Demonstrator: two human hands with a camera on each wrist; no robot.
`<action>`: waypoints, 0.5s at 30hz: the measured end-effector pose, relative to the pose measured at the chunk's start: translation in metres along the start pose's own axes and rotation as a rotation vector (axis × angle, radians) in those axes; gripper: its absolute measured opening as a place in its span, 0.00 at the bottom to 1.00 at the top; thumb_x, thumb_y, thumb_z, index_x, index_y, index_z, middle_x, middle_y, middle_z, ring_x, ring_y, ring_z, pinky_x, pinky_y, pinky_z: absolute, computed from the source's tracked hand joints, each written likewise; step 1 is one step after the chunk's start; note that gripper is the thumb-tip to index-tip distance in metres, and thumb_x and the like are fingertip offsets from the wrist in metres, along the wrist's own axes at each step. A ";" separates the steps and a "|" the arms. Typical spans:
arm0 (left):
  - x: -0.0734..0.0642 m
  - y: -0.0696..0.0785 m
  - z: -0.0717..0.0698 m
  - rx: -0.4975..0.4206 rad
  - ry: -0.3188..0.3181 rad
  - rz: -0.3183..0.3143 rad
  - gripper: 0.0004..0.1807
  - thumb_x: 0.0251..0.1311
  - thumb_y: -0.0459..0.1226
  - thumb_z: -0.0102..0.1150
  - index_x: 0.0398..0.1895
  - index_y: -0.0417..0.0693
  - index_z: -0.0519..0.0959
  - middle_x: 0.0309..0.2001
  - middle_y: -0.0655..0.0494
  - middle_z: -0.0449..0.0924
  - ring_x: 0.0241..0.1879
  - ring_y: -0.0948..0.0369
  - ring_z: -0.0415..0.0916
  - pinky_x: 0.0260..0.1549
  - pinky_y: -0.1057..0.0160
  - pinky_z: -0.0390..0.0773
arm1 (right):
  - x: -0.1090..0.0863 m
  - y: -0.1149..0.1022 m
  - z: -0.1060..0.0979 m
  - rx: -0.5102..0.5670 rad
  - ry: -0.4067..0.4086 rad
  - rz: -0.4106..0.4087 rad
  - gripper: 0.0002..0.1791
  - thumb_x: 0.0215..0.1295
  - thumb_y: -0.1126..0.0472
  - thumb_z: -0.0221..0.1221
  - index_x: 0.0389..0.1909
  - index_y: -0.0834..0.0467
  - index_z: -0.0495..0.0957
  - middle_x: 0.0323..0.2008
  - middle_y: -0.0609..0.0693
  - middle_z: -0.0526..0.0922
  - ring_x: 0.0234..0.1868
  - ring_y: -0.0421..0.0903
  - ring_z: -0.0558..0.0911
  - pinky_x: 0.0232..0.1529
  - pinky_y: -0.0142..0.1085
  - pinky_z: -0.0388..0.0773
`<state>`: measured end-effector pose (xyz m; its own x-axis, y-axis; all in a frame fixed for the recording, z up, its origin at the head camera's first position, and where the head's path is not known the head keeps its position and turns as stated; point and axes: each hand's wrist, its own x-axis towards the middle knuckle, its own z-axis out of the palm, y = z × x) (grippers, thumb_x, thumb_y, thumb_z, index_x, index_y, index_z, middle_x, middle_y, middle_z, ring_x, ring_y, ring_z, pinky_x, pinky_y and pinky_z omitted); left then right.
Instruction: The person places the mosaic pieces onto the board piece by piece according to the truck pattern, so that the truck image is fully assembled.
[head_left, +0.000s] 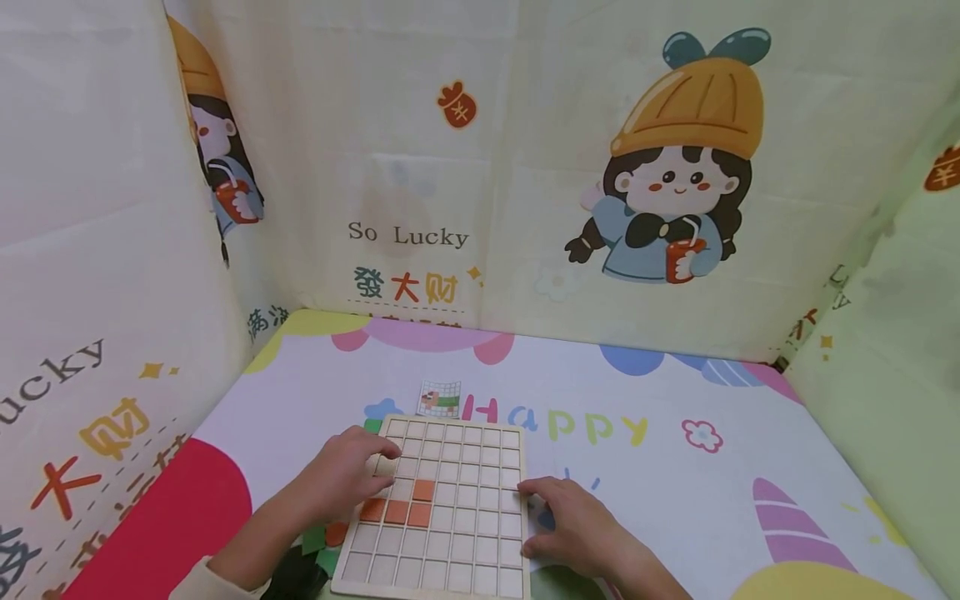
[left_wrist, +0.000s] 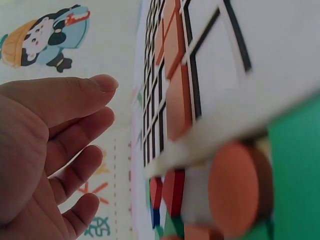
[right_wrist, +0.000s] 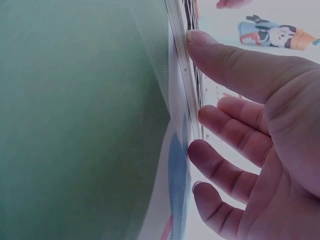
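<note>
A wooden grid board (head_left: 467, 522) lies on the table, with several orange square tiles (head_left: 397, 512) set in cells toward its left side. My left hand (head_left: 347, 471) hovers over the board's left edge, fingers loosely bent and nothing between them. In the left wrist view, its thumb and fingers stand apart from the orange tiles (left_wrist: 178, 105). At the right edge, my right hand (head_left: 576, 525) rests its fingertips against the board's side. The right wrist view shows the thumb (right_wrist: 202, 42) at the board's edge (right_wrist: 182, 65) and the other fingers relaxed.
Left of the board lie loose pieces, among them a round orange piece (head_left: 336, 533) and red pieces (left_wrist: 173, 192), partly hidden by the left arm. A small picture card (head_left: 438, 399) with a grid pattern lies behind the board. Printed cloth walls (head_left: 525, 167) enclose the table.
</note>
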<state>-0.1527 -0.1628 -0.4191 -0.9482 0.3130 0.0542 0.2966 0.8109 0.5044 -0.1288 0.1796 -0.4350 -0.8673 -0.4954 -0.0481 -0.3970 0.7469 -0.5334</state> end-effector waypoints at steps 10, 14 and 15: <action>-0.014 -0.018 -0.015 -0.010 -0.013 -0.126 0.20 0.48 0.39 0.78 0.46 0.52 0.86 0.44 0.55 0.79 0.48 0.54 0.72 0.34 0.59 0.82 | -0.001 0.000 -0.001 0.009 0.002 -0.006 0.35 0.49 0.48 0.75 0.59 0.53 0.77 0.56 0.46 0.79 0.48 0.44 0.74 0.48 0.43 0.74; -0.019 -0.026 -0.017 -0.024 -0.014 -0.164 0.22 0.45 0.38 0.80 0.47 0.51 0.85 0.45 0.52 0.78 0.50 0.51 0.71 0.29 0.59 0.83 | 0.000 -0.001 -0.001 0.012 0.000 -0.005 0.35 0.49 0.48 0.75 0.59 0.53 0.77 0.56 0.46 0.79 0.48 0.44 0.74 0.48 0.43 0.74; -0.020 -0.028 -0.018 -0.020 -0.014 -0.160 0.22 0.45 0.39 0.80 0.46 0.51 0.85 0.44 0.53 0.78 0.50 0.51 0.71 0.29 0.60 0.83 | 0.000 -0.001 -0.001 0.013 -0.002 -0.002 0.35 0.49 0.48 0.75 0.59 0.53 0.77 0.56 0.46 0.79 0.48 0.44 0.74 0.48 0.43 0.74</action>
<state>-0.1436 -0.2005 -0.4187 -0.9814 0.1875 -0.0402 0.1393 0.8410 0.5227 -0.1285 0.1797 -0.4336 -0.8659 -0.4978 -0.0481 -0.3950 0.7397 -0.5449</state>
